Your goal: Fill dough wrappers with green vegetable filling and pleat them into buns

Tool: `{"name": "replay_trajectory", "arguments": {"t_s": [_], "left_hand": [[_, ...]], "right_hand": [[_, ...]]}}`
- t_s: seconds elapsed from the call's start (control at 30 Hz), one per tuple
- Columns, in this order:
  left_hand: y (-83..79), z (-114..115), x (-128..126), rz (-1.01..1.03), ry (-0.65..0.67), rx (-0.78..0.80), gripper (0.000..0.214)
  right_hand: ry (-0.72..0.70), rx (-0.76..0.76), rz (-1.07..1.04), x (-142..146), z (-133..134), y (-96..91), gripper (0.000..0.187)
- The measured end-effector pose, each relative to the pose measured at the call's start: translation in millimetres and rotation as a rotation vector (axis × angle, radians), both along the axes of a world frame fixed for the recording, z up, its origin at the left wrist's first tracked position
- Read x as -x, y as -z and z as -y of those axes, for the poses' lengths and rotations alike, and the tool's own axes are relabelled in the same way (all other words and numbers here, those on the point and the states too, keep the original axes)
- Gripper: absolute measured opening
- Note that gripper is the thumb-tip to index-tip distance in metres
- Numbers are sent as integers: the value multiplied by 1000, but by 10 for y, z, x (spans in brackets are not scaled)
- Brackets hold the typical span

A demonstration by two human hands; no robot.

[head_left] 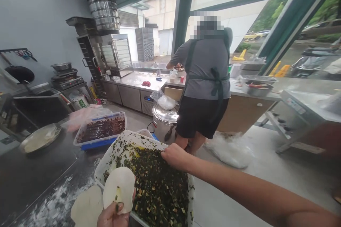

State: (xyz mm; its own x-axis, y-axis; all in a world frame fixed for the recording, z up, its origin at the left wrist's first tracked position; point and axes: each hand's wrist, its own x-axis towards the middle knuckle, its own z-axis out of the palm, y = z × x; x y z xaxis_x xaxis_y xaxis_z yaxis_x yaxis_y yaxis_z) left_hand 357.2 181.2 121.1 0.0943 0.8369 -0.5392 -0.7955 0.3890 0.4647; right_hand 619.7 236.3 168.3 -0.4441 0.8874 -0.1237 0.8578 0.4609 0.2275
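While your left hand (114, 216) pinches a round dough wrapper (119, 188) between closed fingers (117, 206), your right hand (173, 156) rests curled on the filling, its grip unclear. Stock: white plastic tub (133, 141), heaped with chopped green filling (157, 188), on the floured steel counter (45, 198); second wrapper (86, 205) just beside your left hand; blue-based tray (98, 144) of dark filling (101, 129) beyond the tub.

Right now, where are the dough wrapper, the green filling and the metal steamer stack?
Dough wrapper (119, 188): head view, middle of its face.
Green filling (157, 188): head view, middle of the heap.
Metal steamer stack (103, 13): head view, middle tier's side.
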Motion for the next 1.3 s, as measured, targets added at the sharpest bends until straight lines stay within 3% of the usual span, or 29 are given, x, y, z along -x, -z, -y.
{"name": "replay_trajectory", "arguments": {"t_s": [0.33, 0.53, 0.63, 0.8, 1.0, 1.3], "left_hand": [[-197, -30, -62, -88, 84, -7, 60], [-309, 134, -115, -195, 45, -153, 59], [-386, 170, -125, -175, 28, -151, 60], [-324, 195, -137, -147, -32, -88, 64], [-261, 221, -177, -89, -32, -100, 67], [-340, 169, -149, 1, -69, -22, 26]], "right_hand": [[-9, 115, 80, 128, 223, -11, 13], [-1, 171, 68, 162, 320, -192, 12], [32, 163, 40, 91, 317, -292, 17], [46, 187, 4, 28, 410, -337, 17], [63, 255, -81, 142, 567, -281, 21], [66, 358, -202, 155, 537, -222, 20]]}}
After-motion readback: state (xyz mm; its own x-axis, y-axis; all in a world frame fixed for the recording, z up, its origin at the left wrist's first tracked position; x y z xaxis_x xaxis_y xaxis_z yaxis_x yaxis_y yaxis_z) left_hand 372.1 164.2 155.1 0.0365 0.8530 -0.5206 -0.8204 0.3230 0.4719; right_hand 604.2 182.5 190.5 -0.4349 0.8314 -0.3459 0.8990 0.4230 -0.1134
